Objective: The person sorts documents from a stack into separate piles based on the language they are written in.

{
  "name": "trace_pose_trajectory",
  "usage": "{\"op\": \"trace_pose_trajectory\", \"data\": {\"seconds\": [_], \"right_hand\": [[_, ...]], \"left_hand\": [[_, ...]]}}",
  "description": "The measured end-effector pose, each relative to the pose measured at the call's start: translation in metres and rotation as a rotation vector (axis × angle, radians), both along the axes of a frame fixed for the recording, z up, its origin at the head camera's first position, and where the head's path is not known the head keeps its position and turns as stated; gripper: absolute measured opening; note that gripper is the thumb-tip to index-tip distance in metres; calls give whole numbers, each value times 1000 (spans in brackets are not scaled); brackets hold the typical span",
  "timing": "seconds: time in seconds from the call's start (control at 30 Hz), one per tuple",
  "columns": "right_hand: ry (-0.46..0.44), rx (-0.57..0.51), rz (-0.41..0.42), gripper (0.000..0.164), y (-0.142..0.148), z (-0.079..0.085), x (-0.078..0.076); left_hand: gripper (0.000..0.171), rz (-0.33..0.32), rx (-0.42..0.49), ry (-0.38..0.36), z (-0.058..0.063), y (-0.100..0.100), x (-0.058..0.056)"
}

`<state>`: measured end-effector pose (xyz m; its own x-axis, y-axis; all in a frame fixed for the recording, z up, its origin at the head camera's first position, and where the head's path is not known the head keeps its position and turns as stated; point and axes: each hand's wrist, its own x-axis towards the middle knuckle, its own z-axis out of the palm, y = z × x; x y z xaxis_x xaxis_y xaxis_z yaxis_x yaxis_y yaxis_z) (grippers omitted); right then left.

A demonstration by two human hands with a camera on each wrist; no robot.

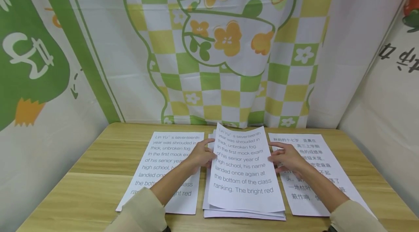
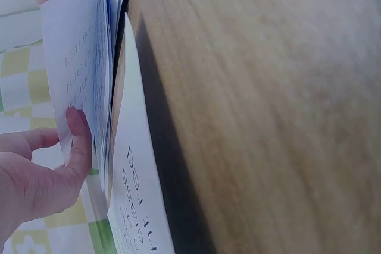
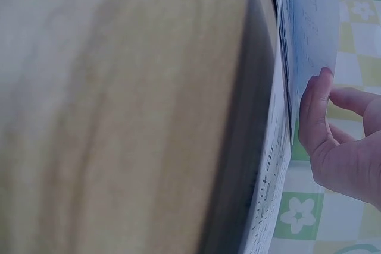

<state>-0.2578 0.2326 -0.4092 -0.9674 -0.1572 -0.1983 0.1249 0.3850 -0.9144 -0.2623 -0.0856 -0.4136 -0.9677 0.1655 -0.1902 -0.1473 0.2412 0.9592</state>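
A printed sheet of paper (image 1: 243,174) with large English text is lifted at its far end above a paper stack (image 1: 245,216) in the middle of the table. My left hand (image 1: 201,154) pinches its left edge between thumb and fingers. On the opposite edge, my right hand (image 1: 288,157) pinches the same sheet. The left wrist view shows the left hand (image 2: 41,179) with its thumb against the printed side. In the right wrist view, the right hand (image 3: 351,153) holds the sheet's edge (image 3: 321,22) above the pile.
Left of the stack lies another English-printed sheet (image 1: 176,203), partly under the left forearm. A sheet with Chinese characters (image 1: 301,206) lies to the right, below the right forearm. The wooden table (image 1: 88,177) meets a patterned curtain (image 1: 212,90) at the back.
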Motion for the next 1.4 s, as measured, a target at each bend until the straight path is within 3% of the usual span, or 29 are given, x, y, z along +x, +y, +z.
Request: {"op": "trace_pose_trajectory", "data": {"seconds": [0.6,0.8,1.13,1.4], "right_hand": [[16,-17,-6,72,3,3,-1],[21,-22,-4,72,6,8,-2],[20,-50,4,71,9,10,-1],[15,-97,22,70,1,12,-3]], "left_hand": [[69,34,-21,30,3,0,-1],[70,45,14,15,6,-3,-4],[71,71,31,-37,11,-12,-4],[70,82,40,-7,17,-26,-1]]}}
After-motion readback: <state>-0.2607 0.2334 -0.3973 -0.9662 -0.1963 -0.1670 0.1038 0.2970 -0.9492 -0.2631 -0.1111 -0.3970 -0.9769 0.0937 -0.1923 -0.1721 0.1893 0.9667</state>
